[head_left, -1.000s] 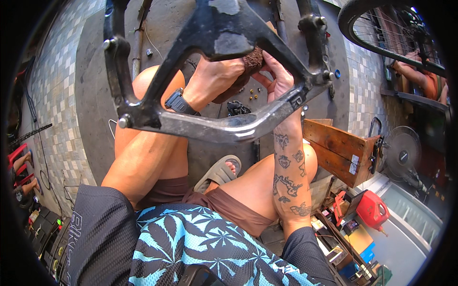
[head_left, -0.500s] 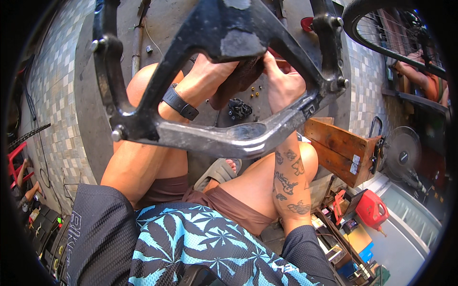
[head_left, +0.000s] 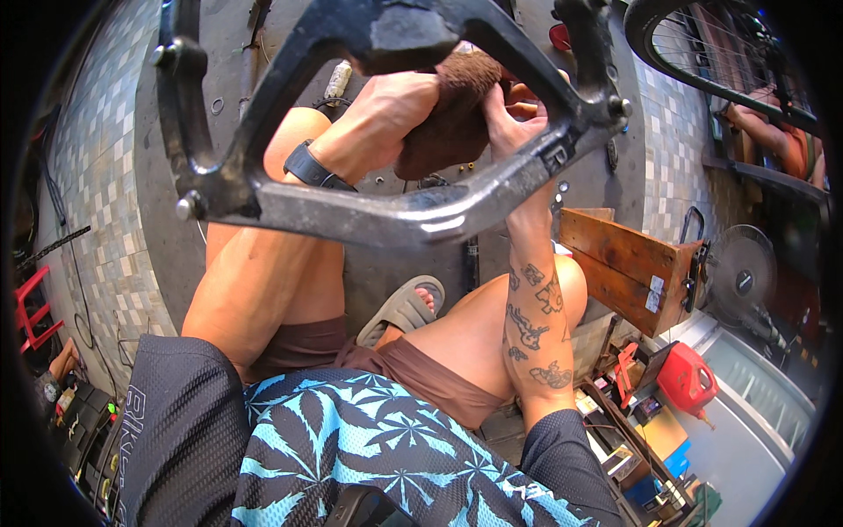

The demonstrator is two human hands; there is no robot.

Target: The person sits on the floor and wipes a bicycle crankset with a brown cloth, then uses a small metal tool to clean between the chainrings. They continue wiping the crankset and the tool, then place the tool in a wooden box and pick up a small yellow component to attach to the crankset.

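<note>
A brown cloth (head_left: 446, 123) is stretched between my two hands beneath the upper part of a black bicycle frame section (head_left: 369, 224). My left hand (head_left: 397, 107), below a black wristwatch, is closed on the cloth's left side; its fingertips are hidden. On the other side, my right hand (head_left: 512, 121) pinches the cloth's edge between thumb and fingers. The scuffed frame section lies between the camera and my wrists, and both forearms pass under its curved lower bar. Its grey, worn patch is near the top of the view. Whether the cloth touches the frame, I cannot tell.
Small brass-coloured parts (head_left: 465, 167) lie on the grey floor beyond the lower bar. To the right stand a wooden box (head_left: 623, 268), a fan (head_left: 742, 277) and a red jug (head_left: 687, 378). A bicycle wheel (head_left: 667, 75) and another person (head_left: 764, 132) are at upper right.
The frame section has shifted up and slightly left in view. More of the brown cloth now shows between my hands, and the dark part on the floor is mostly covered.
</note>
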